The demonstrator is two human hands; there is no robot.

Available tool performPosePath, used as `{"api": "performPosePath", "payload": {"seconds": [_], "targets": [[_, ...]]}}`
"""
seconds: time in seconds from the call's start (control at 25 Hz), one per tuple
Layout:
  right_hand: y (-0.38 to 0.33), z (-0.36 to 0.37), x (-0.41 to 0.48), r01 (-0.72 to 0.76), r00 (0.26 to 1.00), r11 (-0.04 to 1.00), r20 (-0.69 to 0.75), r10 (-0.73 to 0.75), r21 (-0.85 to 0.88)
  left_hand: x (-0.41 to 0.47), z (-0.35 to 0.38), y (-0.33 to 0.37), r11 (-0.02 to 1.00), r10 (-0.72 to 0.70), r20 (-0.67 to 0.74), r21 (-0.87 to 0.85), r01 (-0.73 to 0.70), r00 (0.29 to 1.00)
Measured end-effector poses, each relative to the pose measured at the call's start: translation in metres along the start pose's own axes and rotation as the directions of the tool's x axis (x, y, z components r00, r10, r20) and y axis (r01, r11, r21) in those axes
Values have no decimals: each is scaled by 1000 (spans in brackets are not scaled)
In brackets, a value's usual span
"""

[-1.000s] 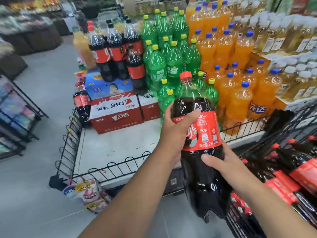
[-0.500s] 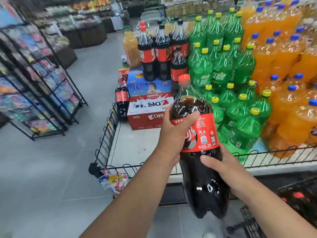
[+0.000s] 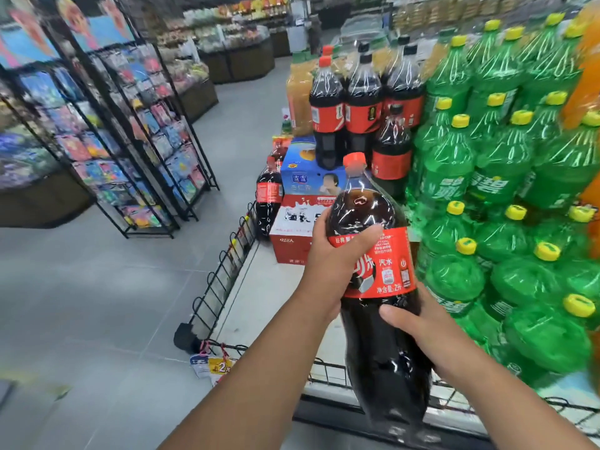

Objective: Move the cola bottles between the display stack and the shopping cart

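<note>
I hold one large cola bottle [image 3: 383,345] upright in both hands over the front rail of the display platform [image 3: 266,297]. It has a red cap and a red label. My left hand [image 3: 328,267] grips its shoulder at the label. My right hand [image 3: 425,329] grips its lower body from the right. Several cola bottles [image 3: 360,108] stand stacked on boxes at the back of the display. One more cola bottle [image 3: 268,199] stands at the platform's left edge. The shopping cart is out of view.
Green soda bottles [image 3: 506,190] fill the display's right side, orange ones [image 3: 584,79] beyond. Red and blue cartons [image 3: 292,245] sit under the cola stack. A low black wire rail [image 3: 224,271] edges the platform. Black wire racks [image 3: 136,151] stand across the grey aisle floor on the left.
My view has swung left and closer to the display; the shopping cart has left the frame on the right. Both hands keep the same hold on the bottle.
</note>
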State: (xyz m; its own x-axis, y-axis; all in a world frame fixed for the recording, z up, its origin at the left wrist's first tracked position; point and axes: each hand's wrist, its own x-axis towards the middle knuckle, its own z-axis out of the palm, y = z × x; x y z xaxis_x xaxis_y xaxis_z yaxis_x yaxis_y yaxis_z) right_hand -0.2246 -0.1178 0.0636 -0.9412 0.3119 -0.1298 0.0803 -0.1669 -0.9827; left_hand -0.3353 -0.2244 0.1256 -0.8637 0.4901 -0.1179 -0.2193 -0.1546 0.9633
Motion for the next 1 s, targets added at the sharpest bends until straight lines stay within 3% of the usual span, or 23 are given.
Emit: {"api": "performPosePath", "payload": {"seconds": [0.2,0.56,0.8,1.0], "targets": [[-7,-16,35,8,999,1000,35,-7,-15,33,5,3,999,-3,-41,52,5,999],[-15,-24,99,11,1000,1000,8,-11,-13,102,5,7,998,64,40,12,-65,997],[-11,-21,140,33,987,998,-155,-40,-49,164,3,9,988,125,103,80,-133,987],[7,-11,175,9,942,965,-322,-96,-261,213,7,4,959,200,139,177,-223,970]]}}
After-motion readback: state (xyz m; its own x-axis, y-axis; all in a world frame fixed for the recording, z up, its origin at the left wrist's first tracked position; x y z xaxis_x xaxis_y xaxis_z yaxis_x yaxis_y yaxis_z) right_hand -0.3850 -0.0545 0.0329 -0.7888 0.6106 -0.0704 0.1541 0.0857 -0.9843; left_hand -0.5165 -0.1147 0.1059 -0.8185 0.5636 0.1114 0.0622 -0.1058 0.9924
